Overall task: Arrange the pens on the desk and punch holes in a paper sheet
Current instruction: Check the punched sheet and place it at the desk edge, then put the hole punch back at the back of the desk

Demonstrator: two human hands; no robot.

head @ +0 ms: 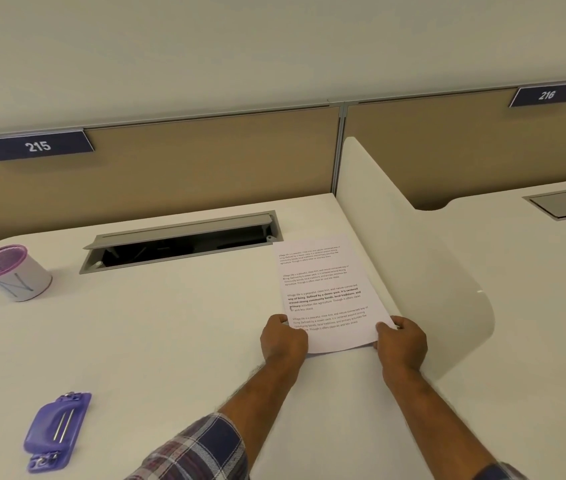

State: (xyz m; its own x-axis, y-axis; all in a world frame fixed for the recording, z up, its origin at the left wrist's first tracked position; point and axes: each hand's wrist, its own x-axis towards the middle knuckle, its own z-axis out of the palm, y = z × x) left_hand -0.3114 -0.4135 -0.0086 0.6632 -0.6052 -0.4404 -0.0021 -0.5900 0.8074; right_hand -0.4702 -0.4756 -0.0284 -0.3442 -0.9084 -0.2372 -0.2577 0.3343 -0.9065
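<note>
Head view:
Paper sheet: printed, on the white worktop, against the side divider.
Left hand: pinching its near left corner.
Right hand: pinching its near right corner.
Hole punch: purple, near left, well apart.
Pen cup: far left, beside the open cable tray.

We see a matt white printed paper sheet, smooth off-white laminate desk, glossy purple plastic hole punch at 8 o'clock, metal bars.
</note>
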